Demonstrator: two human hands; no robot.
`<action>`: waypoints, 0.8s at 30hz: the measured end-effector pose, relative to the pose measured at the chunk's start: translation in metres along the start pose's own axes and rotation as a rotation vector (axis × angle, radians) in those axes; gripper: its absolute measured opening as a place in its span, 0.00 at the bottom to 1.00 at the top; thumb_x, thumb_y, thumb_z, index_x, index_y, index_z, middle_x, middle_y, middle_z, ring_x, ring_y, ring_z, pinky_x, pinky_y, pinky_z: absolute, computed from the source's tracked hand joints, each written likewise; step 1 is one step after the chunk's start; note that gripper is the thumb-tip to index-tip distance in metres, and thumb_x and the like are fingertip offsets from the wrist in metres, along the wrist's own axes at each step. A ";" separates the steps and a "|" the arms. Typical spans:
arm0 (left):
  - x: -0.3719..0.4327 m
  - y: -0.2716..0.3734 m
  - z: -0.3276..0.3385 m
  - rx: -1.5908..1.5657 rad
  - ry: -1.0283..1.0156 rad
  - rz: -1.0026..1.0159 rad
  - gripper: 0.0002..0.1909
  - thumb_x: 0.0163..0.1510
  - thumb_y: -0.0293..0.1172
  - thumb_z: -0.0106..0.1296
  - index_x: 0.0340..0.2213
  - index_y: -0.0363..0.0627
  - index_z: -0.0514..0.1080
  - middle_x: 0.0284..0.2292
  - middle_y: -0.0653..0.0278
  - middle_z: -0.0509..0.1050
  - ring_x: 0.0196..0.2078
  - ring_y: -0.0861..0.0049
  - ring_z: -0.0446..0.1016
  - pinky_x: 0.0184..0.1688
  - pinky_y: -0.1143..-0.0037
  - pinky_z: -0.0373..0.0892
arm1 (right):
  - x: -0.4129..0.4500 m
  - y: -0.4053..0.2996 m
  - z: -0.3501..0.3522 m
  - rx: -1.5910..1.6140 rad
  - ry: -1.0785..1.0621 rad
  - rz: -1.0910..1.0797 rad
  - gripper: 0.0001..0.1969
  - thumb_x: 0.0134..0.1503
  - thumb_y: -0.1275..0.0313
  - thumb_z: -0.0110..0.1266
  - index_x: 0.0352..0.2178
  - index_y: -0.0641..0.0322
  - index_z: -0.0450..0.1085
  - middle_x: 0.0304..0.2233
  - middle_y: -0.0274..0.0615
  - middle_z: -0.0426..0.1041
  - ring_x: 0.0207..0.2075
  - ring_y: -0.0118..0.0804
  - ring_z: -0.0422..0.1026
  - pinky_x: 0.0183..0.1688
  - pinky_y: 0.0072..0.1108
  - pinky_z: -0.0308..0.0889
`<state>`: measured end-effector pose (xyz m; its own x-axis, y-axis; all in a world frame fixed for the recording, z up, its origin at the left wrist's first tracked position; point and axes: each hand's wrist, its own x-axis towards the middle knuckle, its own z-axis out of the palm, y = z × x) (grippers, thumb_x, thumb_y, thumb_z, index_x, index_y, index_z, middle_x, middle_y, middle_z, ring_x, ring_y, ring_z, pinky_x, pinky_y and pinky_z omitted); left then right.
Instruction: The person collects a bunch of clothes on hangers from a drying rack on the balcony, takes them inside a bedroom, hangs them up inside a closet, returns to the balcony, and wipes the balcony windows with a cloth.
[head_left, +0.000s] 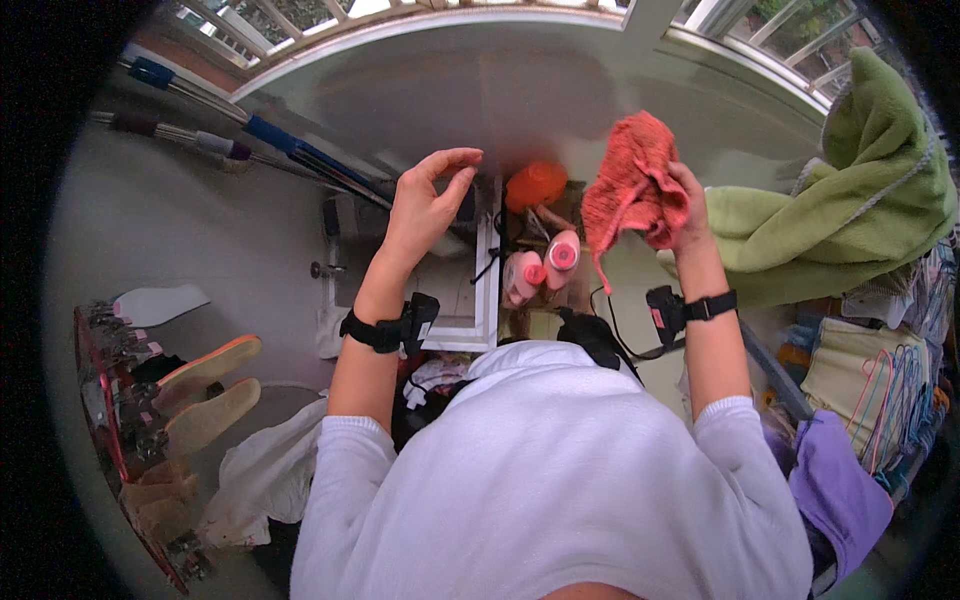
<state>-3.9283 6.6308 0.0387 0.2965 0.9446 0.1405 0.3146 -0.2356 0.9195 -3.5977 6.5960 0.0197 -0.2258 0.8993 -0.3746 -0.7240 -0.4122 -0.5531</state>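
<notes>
My right hand (691, 206) is closed on a crumpled red cloth (637, 180), which hangs from it in front of the wall below the window. My left hand (435, 199) is raised, empty, with thumb and index finger bent towards each other but apart. Between the hands and lower down stand two pink bottles (562, 255) with red and white caps. Behind them is an orange object (536, 186), too unclear to name. A green fleece blanket (825, 225) hangs just right of my right hand.
Telescopic poles (285, 142) lean at the upper left. Shoe insoles (214, 364) hang on a red clip rack (112, 420) at the left. A white-framed box (487, 300) stands below my left hand. At the right are clothes hangers (889, 390) and a purple cloth (836, 487).
</notes>
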 end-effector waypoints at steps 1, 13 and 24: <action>0.002 -0.010 0.001 0.008 -0.005 -0.005 0.11 0.53 0.26 0.46 0.39 0.39 0.70 0.36 0.63 0.74 0.39 0.79 0.72 0.41 0.78 0.66 | -0.011 0.003 -0.007 0.002 0.014 0.010 0.21 0.51 0.63 0.42 0.43 0.67 0.63 0.40 0.45 0.70 0.39 0.40 0.70 0.40 0.30 0.68; -0.069 -0.077 -0.006 -0.177 0.031 -0.264 0.16 0.53 0.27 0.46 0.45 0.40 0.66 0.38 0.61 0.72 0.38 0.77 0.72 0.40 0.77 0.67 | -0.079 0.083 -0.031 -0.031 0.499 0.186 0.20 0.49 0.55 0.45 0.37 0.58 0.66 0.33 0.41 0.71 0.21 0.36 0.70 0.10 0.24 0.59; -0.181 -0.122 0.029 -0.507 0.222 -0.562 0.19 0.54 0.29 0.46 0.47 0.38 0.62 0.40 0.59 0.71 0.39 0.77 0.71 0.43 0.78 0.66 | -0.020 0.182 -0.023 0.019 0.078 0.488 0.21 0.51 0.55 0.42 0.39 0.59 0.66 0.37 0.41 0.70 0.28 0.37 0.72 0.17 0.25 0.67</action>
<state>-3.9946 6.4819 -0.1092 0.0114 0.9273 -0.3741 -0.1013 0.3733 0.9222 -3.7096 6.5000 -0.0909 -0.4929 0.5877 -0.6416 -0.5574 -0.7795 -0.2858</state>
